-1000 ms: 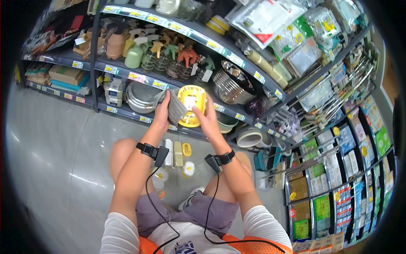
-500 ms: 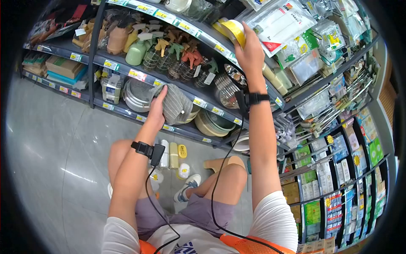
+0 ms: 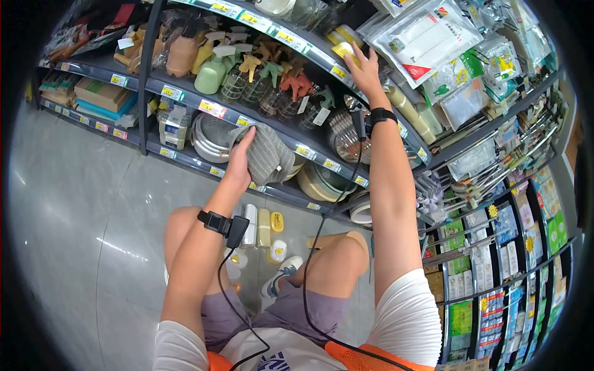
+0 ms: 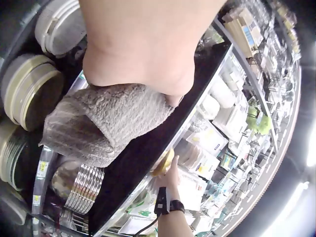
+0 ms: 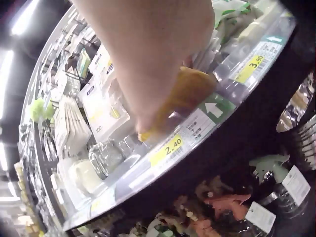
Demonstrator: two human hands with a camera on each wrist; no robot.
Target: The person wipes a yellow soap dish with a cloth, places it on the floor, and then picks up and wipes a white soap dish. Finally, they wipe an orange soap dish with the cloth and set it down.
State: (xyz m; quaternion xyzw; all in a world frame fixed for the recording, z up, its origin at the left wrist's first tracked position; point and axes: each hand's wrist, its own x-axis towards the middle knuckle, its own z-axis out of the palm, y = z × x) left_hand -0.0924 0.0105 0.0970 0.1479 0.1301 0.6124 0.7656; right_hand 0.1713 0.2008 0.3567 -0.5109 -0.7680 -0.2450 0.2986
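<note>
My left hand (image 3: 238,166) grips a grey striped cloth (image 3: 266,159), thumb along its near side, in front of the lower shelf. In the left wrist view the fuzzy cloth (image 4: 123,116) hangs folded below that hand. At the upper shelf's front edge, my right hand (image 3: 366,74) has its fingers spread and touches a yellow package (image 3: 343,49). The right wrist view shows the yellow package (image 5: 190,91) lying behind the price strip, partly covered by the hand.
Spray bottles (image 3: 212,75) stand on the middle shelf, with stacked metal bowls (image 3: 348,139) farther right. Basins (image 3: 207,139) fill the lower shelf. Clear bags (image 3: 427,40) lie right of my right hand. Several small packages, including a yellow one (image 3: 276,221), lie on the floor by my feet.
My right hand has carried the yellow package from beside the cloth up to the upper shelf, and its fingers have since spread. My left hand keeps hold of the cloth.
</note>
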